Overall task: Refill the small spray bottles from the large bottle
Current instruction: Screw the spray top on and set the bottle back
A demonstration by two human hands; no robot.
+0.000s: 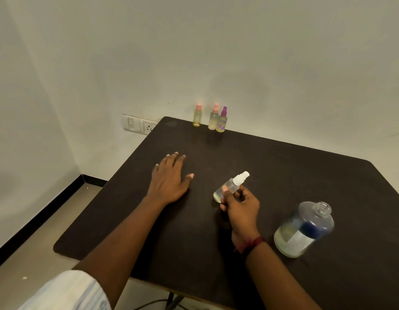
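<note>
item 1, spray bottle (pixel 233 184): white pump on, a little clear liquid inside. the right hand (pixel 241 206) grips it with curled fingers, tilted just above the table (pixel 283 164), likely for unscrewing.
item 2, left hand (pixel 169 177): flat, fingers straight, palm down on the table, holding nothing, left of the spray bottle and apart from it.
item 3, big bottle (pixel 303 229): uncapped, part full, probably ready to pour. near the right hand's right, untouched.
item 4, 3 back bottles (pixel 213 117): capped, yellowish fill, at the far edge, well apart from both hands. judged finished.
</note>
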